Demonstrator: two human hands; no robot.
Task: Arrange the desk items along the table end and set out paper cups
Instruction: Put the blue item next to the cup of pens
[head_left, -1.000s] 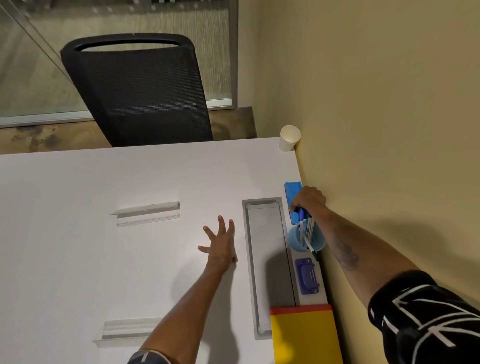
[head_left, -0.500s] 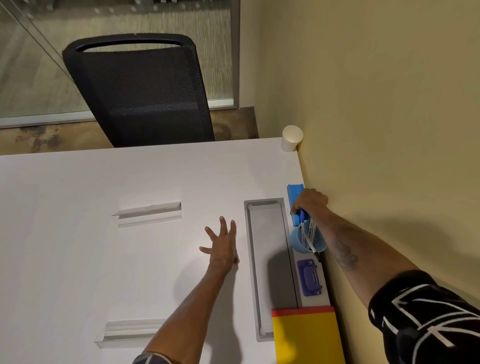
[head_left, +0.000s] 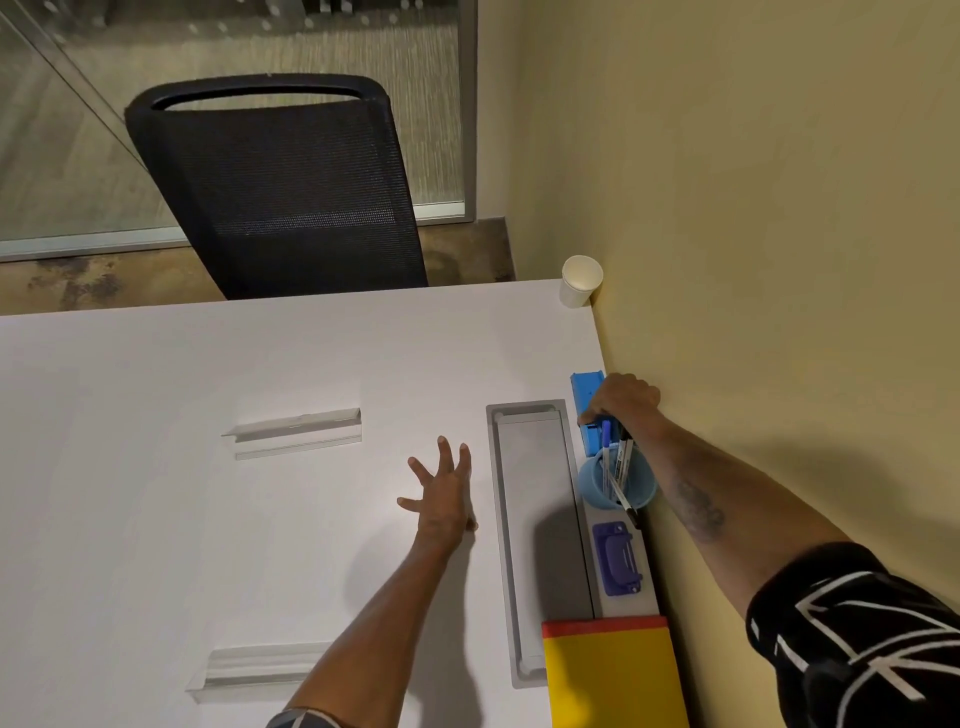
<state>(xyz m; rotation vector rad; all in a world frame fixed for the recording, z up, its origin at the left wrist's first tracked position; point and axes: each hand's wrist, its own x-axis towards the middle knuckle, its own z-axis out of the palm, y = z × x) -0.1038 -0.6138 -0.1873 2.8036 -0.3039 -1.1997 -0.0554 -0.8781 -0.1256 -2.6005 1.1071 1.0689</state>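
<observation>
Along the table's right end by the wall lie a white paper cup (head_left: 581, 280) at the far corner, a blue eraser block (head_left: 586, 395), a light blue cup (head_left: 618, 480) holding several markers, a purple hole punch (head_left: 617, 564) and a yellow folder with a red edge (head_left: 610, 675). My right hand (head_left: 623, 400) is closed over the near part of the blue eraser block, pressing it on the table beside the wall. My left hand (head_left: 444, 496) rests flat on the white table (head_left: 182, 519) with fingers spread, holding nothing.
A grey recessed cable tray (head_left: 530, 519) runs along the table just left of the items. Two clear acrylic holders (head_left: 298, 431) (head_left: 254, 670) lie on the left part. A black mesh chair (head_left: 280, 187) stands behind the far edge. The yellow wall (head_left: 779, 260) borders the right end.
My right hand with the blue eraser block shifted very slightly farther along the wall. The left hand stayed flat on the table.
</observation>
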